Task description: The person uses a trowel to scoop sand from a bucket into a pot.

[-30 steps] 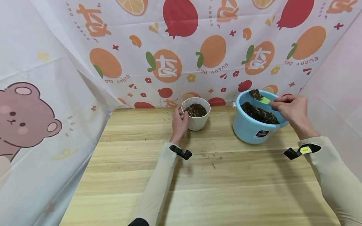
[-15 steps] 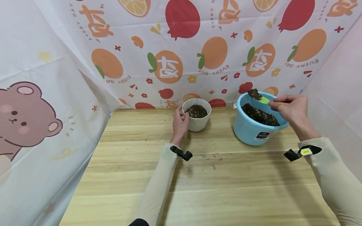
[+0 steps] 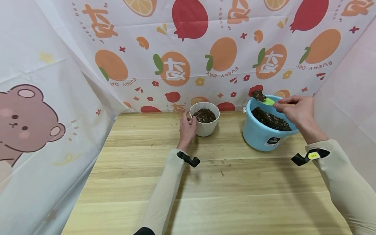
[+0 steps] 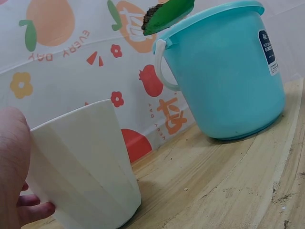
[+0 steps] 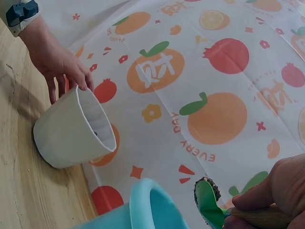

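Observation:
A white faceted flowerpot (image 3: 206, 129) with dark soil (image 3: 204, 115) in it stands upright near the back edge of the table. My left hand (image 3: 187, 131) holds the pot's left side near the rim, fingers and thumb spread around it. Over the light-blue bucket (image 3: 259, 138), my right hand (image 3: 300, 112) grips the wooden handle of a small trowel with a green blade (image 3: 268, 101). A heap of soil (image 3: 259, 95) lies on the blade, beyond the bucket's left rim. The trowel also shows in the right wrist view, its green blade (image 5: 208, 202) tipped with soil.
More dark soil (image 3: 270, 119) fills part of the bucket. Soil crumbs (image 3: 222, 172) dot the wooden table (image 3: 132, 189). A fruit-print cloth (image 3: 132, 49) hangs right behind the pot and bucket. White cloth (image 3: 67, 130) borders the left side.
My right hand has moved the loaded trowel left, from above the bucket's opening to past its left rim. The left hand and flowerpot stay in place.

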`<state>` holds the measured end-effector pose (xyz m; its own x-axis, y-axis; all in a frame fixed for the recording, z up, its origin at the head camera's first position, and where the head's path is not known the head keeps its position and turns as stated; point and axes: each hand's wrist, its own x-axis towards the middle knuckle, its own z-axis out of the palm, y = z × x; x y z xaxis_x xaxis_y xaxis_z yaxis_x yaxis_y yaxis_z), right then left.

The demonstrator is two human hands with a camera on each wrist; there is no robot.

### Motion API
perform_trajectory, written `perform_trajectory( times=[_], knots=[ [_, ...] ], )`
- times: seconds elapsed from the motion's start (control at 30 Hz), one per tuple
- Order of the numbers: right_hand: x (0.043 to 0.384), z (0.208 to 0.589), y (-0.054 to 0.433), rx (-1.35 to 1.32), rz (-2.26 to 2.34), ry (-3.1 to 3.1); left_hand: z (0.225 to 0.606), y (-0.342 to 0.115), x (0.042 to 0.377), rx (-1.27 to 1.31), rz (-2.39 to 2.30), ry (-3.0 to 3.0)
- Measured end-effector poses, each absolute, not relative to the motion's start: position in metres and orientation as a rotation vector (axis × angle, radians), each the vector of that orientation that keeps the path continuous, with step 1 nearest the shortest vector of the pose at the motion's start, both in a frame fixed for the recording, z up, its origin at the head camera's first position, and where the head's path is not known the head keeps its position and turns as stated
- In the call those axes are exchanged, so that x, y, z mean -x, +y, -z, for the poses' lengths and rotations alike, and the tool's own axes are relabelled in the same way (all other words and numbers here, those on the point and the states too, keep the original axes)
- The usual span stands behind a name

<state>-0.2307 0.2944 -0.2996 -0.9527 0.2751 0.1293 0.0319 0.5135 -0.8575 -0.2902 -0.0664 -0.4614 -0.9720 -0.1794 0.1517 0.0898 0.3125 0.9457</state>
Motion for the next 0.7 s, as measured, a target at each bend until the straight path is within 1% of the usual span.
perform_trajectory(
  times=[0.27, 0.47, 0.7],
  knots=[
    [0.231, 0.298, 0.283, 0.214, -1.426, -2.5, 0.463, -0.066, 0.289, -0.088, 1.715, -2.342],
    [0.232, 0.296, 0.272, 0.234, -1.423, -2.536, 0.464, -0.065, 0.289, -0.082, 1.736, -2.346],
    [0.236, 0.295, 0.26, 0.137, -1.399, -2.52, 0.463, -0.066, 0.289, -0.068, 1.716, -2.34]
  ],
)
